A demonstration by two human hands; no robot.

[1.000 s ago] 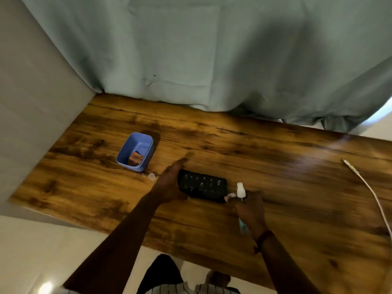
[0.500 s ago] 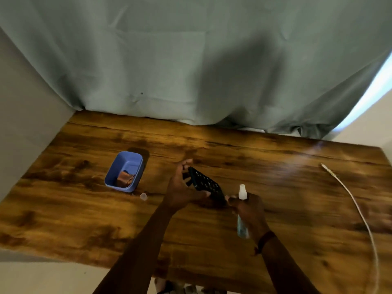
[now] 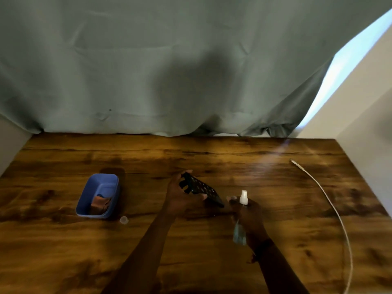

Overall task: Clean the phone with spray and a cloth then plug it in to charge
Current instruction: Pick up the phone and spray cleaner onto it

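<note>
My left hand point(image 3: 179, 196) grips a black phone point(image 3: 203, 190) in a patterned case, tilted up off the wooden table point(image 3: 63, 251), its lower right end low near the wood. My right hand point(image 3: 248, 215) holds a small clear spray bottle point(image 3: 240, 225) with a white nozzle, close to the phone's right end. A brown cloth point(image 3: 100, 205) lies folded inside a blue tub point(image 3: 93, 187) at the left. A white charging cable point(image 3: 326, 200) curves along the table's right side, its plug end at the back.
A small clear cap point(image 3: 123, 220) lies on the table just right of the tub. A grey-green curtain point(image 3: 169, 71) hangs behind the table. Walls close in on the left and right.
My left hand has lifted the phone from flat on the table to a tilted hold. The right hand keeps the spray bottle beside it. The camera view has tipped upward.
</note>
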